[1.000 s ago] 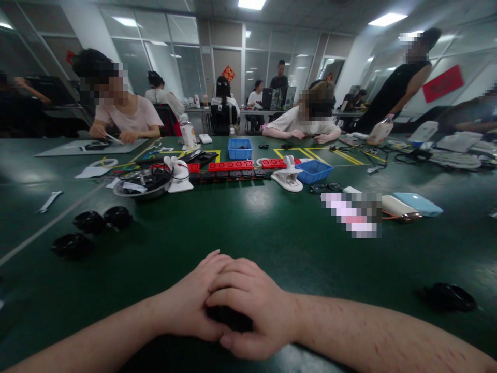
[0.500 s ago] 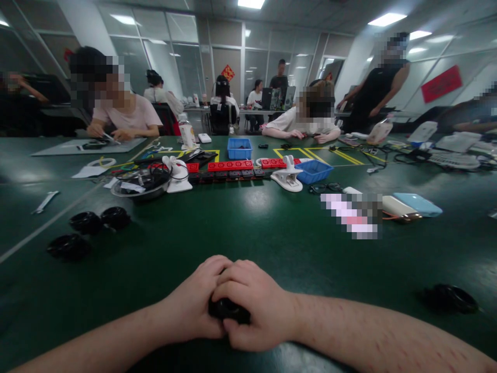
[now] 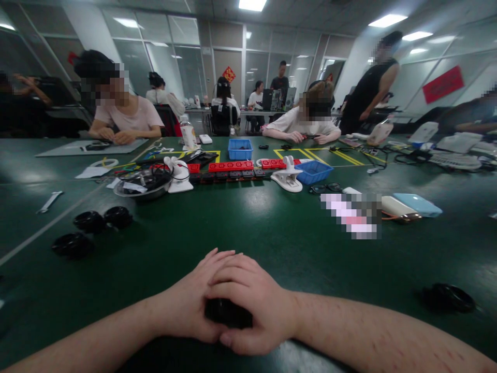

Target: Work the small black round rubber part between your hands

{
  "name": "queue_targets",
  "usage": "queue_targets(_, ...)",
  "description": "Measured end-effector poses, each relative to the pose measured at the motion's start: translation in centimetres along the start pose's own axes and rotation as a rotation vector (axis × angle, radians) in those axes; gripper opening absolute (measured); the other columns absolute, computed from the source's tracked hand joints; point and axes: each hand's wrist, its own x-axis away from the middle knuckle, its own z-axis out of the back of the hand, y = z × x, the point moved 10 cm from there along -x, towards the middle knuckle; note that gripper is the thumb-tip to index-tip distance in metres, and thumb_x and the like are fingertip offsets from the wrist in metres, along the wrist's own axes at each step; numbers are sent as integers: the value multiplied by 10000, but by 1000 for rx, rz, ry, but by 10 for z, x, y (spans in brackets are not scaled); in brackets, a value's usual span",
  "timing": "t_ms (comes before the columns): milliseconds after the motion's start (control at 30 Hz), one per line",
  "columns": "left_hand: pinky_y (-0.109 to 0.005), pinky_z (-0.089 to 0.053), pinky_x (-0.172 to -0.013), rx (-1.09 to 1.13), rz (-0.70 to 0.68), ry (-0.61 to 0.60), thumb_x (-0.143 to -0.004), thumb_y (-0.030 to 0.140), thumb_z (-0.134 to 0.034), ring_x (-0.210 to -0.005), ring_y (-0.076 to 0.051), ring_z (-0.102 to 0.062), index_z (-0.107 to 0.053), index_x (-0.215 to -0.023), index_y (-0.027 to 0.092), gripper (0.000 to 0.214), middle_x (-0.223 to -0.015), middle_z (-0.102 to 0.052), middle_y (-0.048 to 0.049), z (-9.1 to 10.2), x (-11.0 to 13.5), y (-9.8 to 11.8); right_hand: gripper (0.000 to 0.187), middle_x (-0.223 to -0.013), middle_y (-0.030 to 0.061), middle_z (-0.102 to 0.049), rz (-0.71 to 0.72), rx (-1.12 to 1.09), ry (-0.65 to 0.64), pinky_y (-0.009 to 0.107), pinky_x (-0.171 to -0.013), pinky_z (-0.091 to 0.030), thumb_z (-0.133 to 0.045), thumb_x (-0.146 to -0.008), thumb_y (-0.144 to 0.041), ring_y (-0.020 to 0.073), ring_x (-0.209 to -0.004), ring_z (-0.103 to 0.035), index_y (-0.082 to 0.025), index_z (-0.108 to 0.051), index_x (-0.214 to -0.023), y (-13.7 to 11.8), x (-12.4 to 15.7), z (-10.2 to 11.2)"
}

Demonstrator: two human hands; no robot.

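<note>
Head: hands (image 3: pixel 233 295) mostly hide blk part (image 3: pixel 227 314).

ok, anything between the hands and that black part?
Nothing visible. The left hand and right hand are both closed on the black part, the right overlapping the left.

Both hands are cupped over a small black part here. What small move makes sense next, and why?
Probably lift the right hand slightly off the left hand to expose the black part. The two hands overlap on the green table and cover nearly all of the part, so how it sits cannot be checked.
</note>
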Motion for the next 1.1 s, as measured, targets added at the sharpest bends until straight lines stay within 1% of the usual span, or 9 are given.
queue_targets(100,-601,-102,-1066,-26,77,77,-572,512,-721,-1237,-343,-355,-330,-1326,218,898,-1333,-414,-117,4,1,-5,487,-985,86,-608,-145,65,23,345,-830,-414,-576,-706,-513,194,-942,-541,-137,-538,-1013,15,3,2)
queue_targets(200,-646,-45,-1041,-67,133,153,-553,542,-718,-1110,-335,-458,-426,-1227,223,801,-1164,-523,-94,7,3,-4,541,-917,69,-613,-265,128,-12,322,-726,-420,-690,-610,-534,187,-822,-547,-139,-554,-954,29,7,-2)
queue_targets(333,-637,-85,-1040,-77,208,222,-597,384,-699,-991,-291,-513,-529,-1047,219,509,-1006,-562,-54,9,4,-3,453,-891,66,-604,-342,165,-61,311,-705,-416,-702,-620,-487,180,-793,-538,-145,-563,-882,36,11,-7)
queue_targets(433,-595,-119,-1059,-27,212,201,-590,280,-663,-974,-264,-521,-540,-1006,205,440,-984,-555,-48,10,1,-5,313,-893,62,-607,-305,116,-57,312,-722,-414,-615,-698,-400,178,-813,-540,-156,-556,-887,32,8,-6)
queue_targets(567,-503,-165,-1085,82,115,102,-548,224,-674,-1075,-263,-475,-517,-1083,224,558,-1095,-527,-42,9,-6,-3,209,-834,46,-618,-133,5,-48,312,-749,-420,-438,-693,-267,165,-819,-552,-170,-533,-852,14,3,-6)
queue_targets(800,-535,-143,-1080,94,66,26,-563,379,-722,-1124,-288,-453,-509,-1160,258,645,-1177,-518,-46,7,-8,-2,223,-831,14,-641,60,-61,-210,322,-935,-372,-367,-647,-168,152,-933,-534,-194,-512,-815,-6,4,-23)
queue_targets(900,-546,-111,-1085,90,42,-7,-570,403,-733,-1174,-301,-415,-451,-1236,252,739,-1240,-491,-62,5,-5,-1,238,-922,46,-630,37,-33,-139,340,-940,-371,-396,-736,-244,160,-981,-521,-172,-518,-928,-7,2,-14)
queue_targets(1000,-591,-50,-1071,77,45,-27,-585,484,-720,-1214,-317,-374,-388,-1287,254,810,-1293,-450,-78,1,-2,-1,335,-957,73,-603,-38,12,-5,338,-851,-403,-407,-835,-432,170,-933,-531,-156,-505,-997,-2,0,1)
queue_targets(1100,-635,-41,-1046,47,129,77,-553,556,-713,-1148,-330,-426,-416,-1236,213,820,-1207,-492,-101,5,2,-4,468,-889,69,-596,-135,74,48,324,-740,-406,-362,-853,-582,175,-830,-533,-155,-510,-975,8,3,6)
